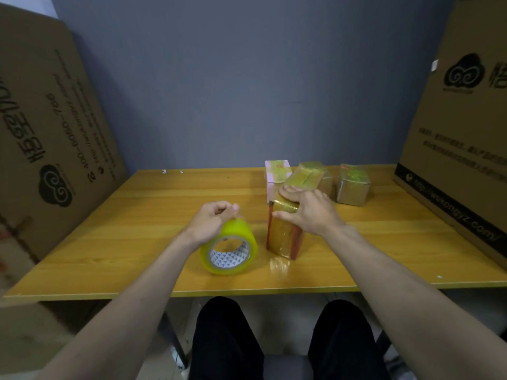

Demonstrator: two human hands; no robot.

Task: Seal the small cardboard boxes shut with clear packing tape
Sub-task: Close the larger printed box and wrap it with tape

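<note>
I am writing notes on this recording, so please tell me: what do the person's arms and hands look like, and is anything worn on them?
Both forearms are bare up to the picture's edge, with no sleeves in view. The left hand and the right hand wear no gloves, and no rings, watch or bracelet are visible. No markings show.
</note>
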